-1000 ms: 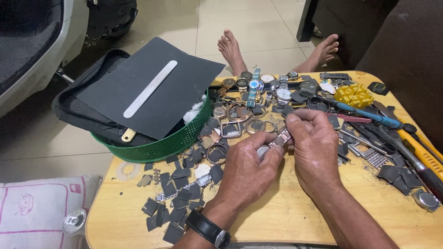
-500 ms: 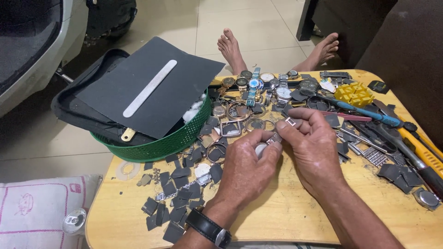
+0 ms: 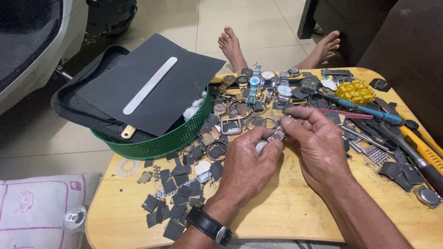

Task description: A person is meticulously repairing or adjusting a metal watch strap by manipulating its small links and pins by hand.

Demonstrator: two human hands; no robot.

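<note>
Both hands pinch a metal watch band (image 3: 278,133): left hand (image 3: 247,163), right hand (image 3: 318,143).
Band now lower than a second ago, over wooden table (image 3: 286,207); grip unchanged.

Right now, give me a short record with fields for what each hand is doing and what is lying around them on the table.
left hand: left hand pinching one end of a metal watch band, black wristwatch on the wrist
right hand: right hand pinching the band's other end
surface: wooden table
left of hands: dark cut pieces, green basket under a black sheet
behind hands: watches
right of hands: blue-handled tool, yellow block
</note>
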